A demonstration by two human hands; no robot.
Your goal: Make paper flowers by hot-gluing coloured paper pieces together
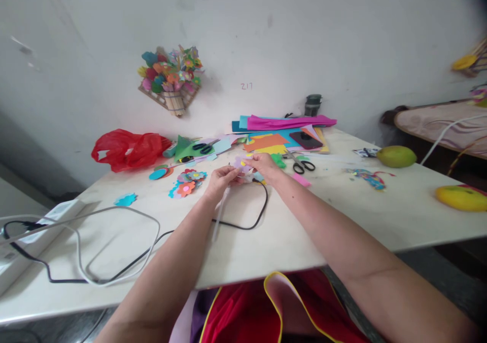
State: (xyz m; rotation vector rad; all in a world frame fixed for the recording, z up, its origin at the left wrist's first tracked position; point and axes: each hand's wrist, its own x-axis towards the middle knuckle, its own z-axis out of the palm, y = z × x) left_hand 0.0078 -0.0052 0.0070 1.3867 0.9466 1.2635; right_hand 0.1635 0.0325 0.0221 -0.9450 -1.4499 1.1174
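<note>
A pale purple paper flower (239, 163) with a yellow centre is held over the table between my two hands. My left hand (223, 178) grips its near left side with closed fingers. From the right, the fingertips of my right hand (265, 166) pinch at the yellow centre. A translucent whitish stick (218, 221) slants down toward me from below my left hand; whether that hand touches it I cannot tell. Under my hands, a whitish object at the end of a black cord (262, 213) is mostly hidden. Several layered paper flowers (187, 182) lie left of my hands.
Scissors (303, 166) lie right of my hands, and another black-handled pair (204, 147) lies behind. Coloured sheets (266, 142), a phone (305, 140) and a red bag (129, 149) sit farther back. White cable (155, 226) loops at left by a power strip (49, 231). Mangoes (396, 156) are at right.
</note>
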